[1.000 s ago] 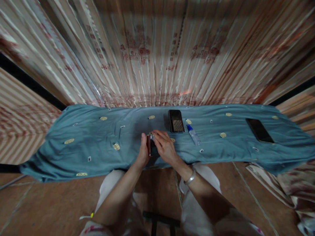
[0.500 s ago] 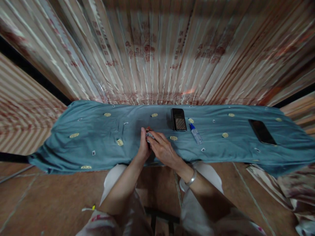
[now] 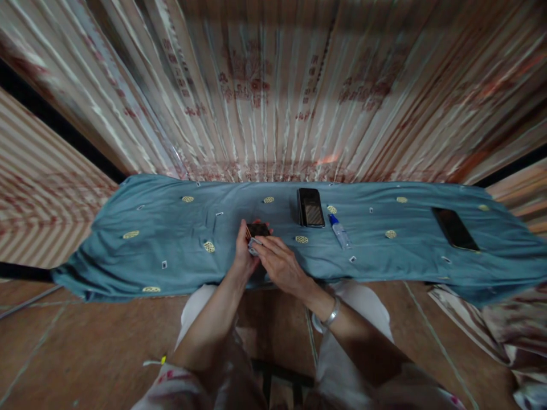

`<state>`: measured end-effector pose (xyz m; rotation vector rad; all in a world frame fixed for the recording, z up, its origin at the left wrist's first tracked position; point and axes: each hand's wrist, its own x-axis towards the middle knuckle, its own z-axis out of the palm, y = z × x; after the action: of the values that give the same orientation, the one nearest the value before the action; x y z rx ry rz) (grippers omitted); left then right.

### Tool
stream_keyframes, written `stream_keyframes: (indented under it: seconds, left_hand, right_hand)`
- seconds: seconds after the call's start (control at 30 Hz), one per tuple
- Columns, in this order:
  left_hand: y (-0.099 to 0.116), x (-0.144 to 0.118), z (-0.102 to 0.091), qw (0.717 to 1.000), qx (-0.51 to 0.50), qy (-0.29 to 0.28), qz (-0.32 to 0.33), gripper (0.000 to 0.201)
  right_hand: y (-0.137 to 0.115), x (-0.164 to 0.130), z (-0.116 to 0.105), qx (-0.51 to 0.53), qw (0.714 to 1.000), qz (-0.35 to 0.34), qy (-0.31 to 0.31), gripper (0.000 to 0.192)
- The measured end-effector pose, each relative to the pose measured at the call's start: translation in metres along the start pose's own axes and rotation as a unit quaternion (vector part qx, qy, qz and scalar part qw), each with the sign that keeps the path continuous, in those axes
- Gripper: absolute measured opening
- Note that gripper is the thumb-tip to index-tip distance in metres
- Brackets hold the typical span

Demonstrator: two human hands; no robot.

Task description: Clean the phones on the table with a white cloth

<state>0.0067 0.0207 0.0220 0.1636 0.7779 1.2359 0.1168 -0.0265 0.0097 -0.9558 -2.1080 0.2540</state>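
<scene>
In front of me, low over the blue-green cloth, my left hand [image 3: 244,250] grips a dark, flat phone [image 3: 257,230] with a coppery edge. Its lower part is covered by my other hand, so the exact kind is hard to confirm. My right hand [image 3: 280,265], with a silver bangle at the wrist, presses a small crumpled grey wiping cloth [image 3: 253,248] against the phone's near part. To the right lies a clear bottle with a blue cap [image 3: 341,232]. Just behind it is a black phone-like stack [image 3: 311,208].
A blue-green patterned cloth [image 3: 171,233] covers the long narrow table. Another black phone [image 3: 455,229] lies at its right. Behind the table hangs a striped, flowered curtain [image 3: 265,114], with black frame bars [image 3: 60,119] at the sides. My knees are at the front edge.
The phone has tilted so its dark flat face shows. My right hand and the grey cloth have slid down towards its near end; my left hand has shifted slightly left.
</scene>
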Motion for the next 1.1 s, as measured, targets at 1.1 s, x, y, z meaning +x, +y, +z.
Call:
stream_keyframes:
  seconds: [1.1]
  left_hand:
    - [0.011, -0.006, -0.003, 0.995, 0.090, 0.048, 0.014, 0.019]
  right_hand:
    - [0.049, 0.010, 0.004, 0.344, 0.873, 0.325, 0.116, 0.030]
